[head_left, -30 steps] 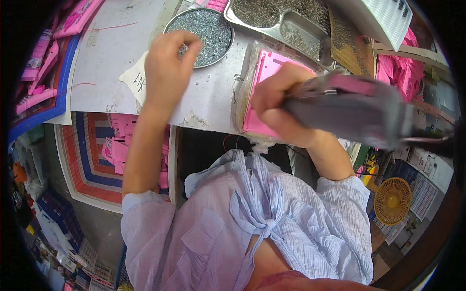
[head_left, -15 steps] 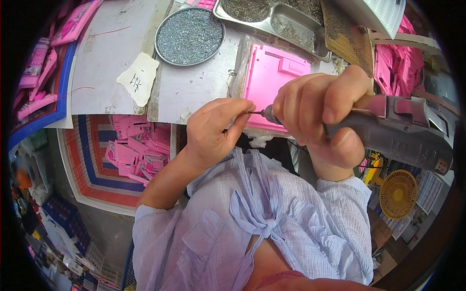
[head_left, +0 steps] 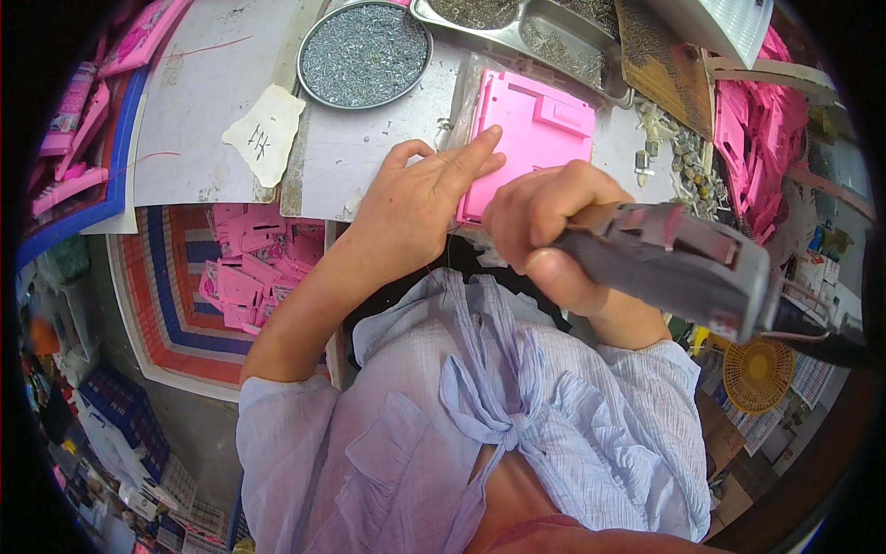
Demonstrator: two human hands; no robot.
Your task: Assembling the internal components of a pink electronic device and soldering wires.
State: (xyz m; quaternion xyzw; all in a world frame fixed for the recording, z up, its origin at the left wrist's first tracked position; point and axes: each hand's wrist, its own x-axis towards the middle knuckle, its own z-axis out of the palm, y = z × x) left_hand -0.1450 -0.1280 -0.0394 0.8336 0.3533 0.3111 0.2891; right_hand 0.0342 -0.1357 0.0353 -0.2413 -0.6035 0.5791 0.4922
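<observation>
My right hand (head_left: 554,235) is wrapped around a grey electric screwdriver (head_left: 664,268), its back end toward the right. The tool's tip is hidden behind my fingers, over the lower part of a pink plastic casing (head_left: 521,129). That casing lies flat at the table's near edge, on clear plastic wrapping, with a raised block near its upper right. My left hand (head_left: 420,198) rests against the casing's left side, fingers stretched out, the index fingertip on its surface. Nothing shows between those fingers.
A round metal dish of small screws (head_left: 365,55) and a steel compartment tray (head_left: 535,46) with more small metal parts stand at the back. Pink parts (head_left: 245,268) fill a striped-lined bin at lower left; others (head_left: 752,138) are heaped at right. A torn paper (head_left: 265,134) lies left.
My left hand has gone from a pinch at the screwdriver's bit to lying spread on the casing. The screwdriver has come left and down, its tip now over the casing's near part.
</observation>
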